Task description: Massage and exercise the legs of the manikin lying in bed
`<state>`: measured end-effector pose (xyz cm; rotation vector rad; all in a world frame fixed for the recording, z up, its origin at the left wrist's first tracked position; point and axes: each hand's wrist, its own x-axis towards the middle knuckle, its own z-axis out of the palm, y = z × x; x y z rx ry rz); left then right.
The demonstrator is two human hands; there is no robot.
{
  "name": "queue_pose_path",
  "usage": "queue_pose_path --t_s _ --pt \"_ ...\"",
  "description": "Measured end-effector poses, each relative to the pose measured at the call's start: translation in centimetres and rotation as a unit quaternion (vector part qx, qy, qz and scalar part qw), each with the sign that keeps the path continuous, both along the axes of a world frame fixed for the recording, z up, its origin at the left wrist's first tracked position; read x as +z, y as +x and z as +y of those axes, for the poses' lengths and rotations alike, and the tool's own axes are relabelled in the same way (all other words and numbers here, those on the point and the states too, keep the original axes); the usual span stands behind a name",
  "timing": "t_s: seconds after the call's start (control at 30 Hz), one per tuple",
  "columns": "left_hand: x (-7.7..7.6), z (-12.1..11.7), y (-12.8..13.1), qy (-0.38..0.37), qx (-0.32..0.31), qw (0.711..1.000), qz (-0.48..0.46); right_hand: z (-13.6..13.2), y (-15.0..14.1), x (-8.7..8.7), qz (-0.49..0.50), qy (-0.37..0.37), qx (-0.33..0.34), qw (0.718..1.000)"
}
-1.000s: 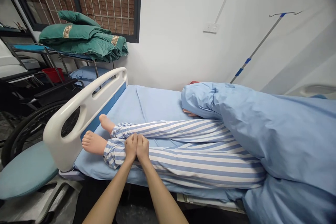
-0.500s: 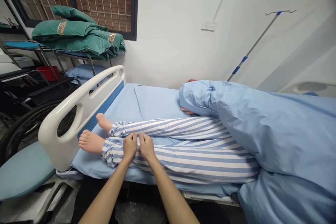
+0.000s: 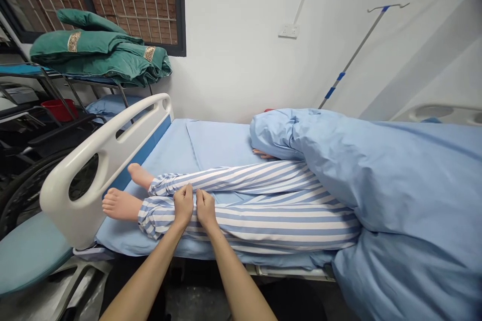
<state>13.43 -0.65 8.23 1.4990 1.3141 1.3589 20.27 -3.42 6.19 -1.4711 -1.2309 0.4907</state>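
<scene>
My left hand (image 3: 184,204) and my right hand (image 3: 205,207) are both closed into fists, side by side with a narrow gap between them. No object shows in either. They are over the nearer lower leg in blue-and-white striped trousers (image 3: 271,225); whether they touch the cloth I cannot tell. The trousers are on a figure lying on a bed, apparently a manikin, its bare nearer foot (image 3: 121,204) and farther foot (image 3: 140,176) to the left of my hands. A light blue quilt (image 3: 339,160) hides the upper body. Some fingers of the figure (image 3: 262,154) peep out beneath it.
The bed's white footboard (image 3: 109,145) rises at the left, with a wheelchair wheel (image 3: 22,195) beyond it. Green folded bedding (image 3: 101,55) rests on chairs under the barred window. Behind the bed stands an IV pole (image 3: 354,57). A bluish-green oval surface (image 3: 33,253) is at lower left.
My fists were pressed together a second ago, moved apart, and are now slightly closer again, still over the nearer leg. The whole view has shifted, with the bed appearing further left.
</scene>
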Motion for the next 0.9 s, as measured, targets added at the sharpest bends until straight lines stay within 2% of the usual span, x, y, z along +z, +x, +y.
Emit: queue_pose_path --t_s 0.07,0.13,0.33,0.53,0.63,0.73,0.8,0.9 --pt "0.6 -0.3 1.2 -0.005 -0.001 0.998 -0.059 0.1 0.2 -0.1 0.030 0.010 -0.001 1.000" --pt "0.3 -0.5 2.0 -0.018 0.001 0.997 -0.075 0.1 0.3 -0.1 0.058 0.018 -0.017 0.998" --pt "-2.6 -0.8 1.8 -0.013 -0.009 0.999 0.036 0.0 0.2 0.0 0.081 0.020 -0.048 0.995" --pt "-2.4 -0.6 1.6 -0.013 -0.005 0.998 0.057 0.1 0.4 0.3 0.087 0.000 -0.030 0.996" --pt "-2.3 -0.7 1.8 -0.010 -0.012 0.998 0.068 -0.5 1.5 1.4 0.039 -0.017 -0.013 0.999" --pt "-2.3 -0.8 2.0 -0.001 -0.017 0.996 0.086 -1.2 2.7 2.4 -0.046 -0.001 -0.004 0.999" --pt "-2.3 -0.8 2.2 0.006 -0.012 0.995 0.101 -1.5 3.3 2.4 -0.079 0.001 -0.003 0.997" --pt "-2.3 -0.9 2.3 0.007 -0.009 0.993 0.115 -1.6 3.7 1.4 -0.105 -0.024 -0.010 0.994"
